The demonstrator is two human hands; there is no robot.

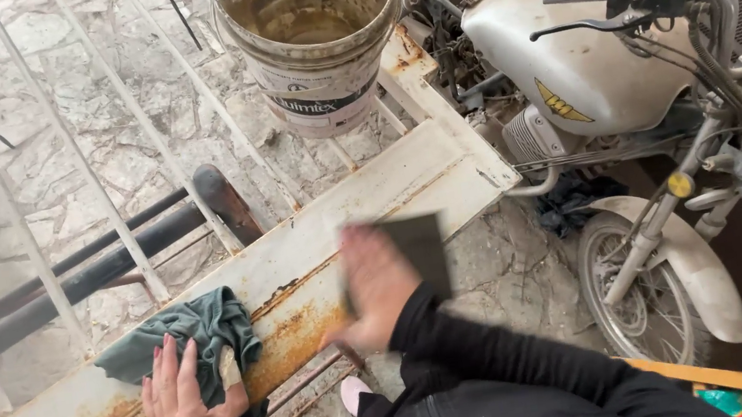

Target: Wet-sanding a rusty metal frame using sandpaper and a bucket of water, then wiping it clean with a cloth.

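From the head view: right hand (pixel 377 285), blurred, fingers flat and together pressing a dark square sanding sheet (pixel 416 251) onto the rusty white metal frame rail (pixel 318 245), long axis up-right; left hand (pixel 180 395) lower-left, fingers spread over a green rag (pixel 195 330).

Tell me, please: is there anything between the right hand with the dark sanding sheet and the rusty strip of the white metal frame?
Nothing visible stands between them. The right hand presses the dark sanding sheet flat on the white metal frame, beside the rusty strip. The green cloth lies further along, under the left hand.
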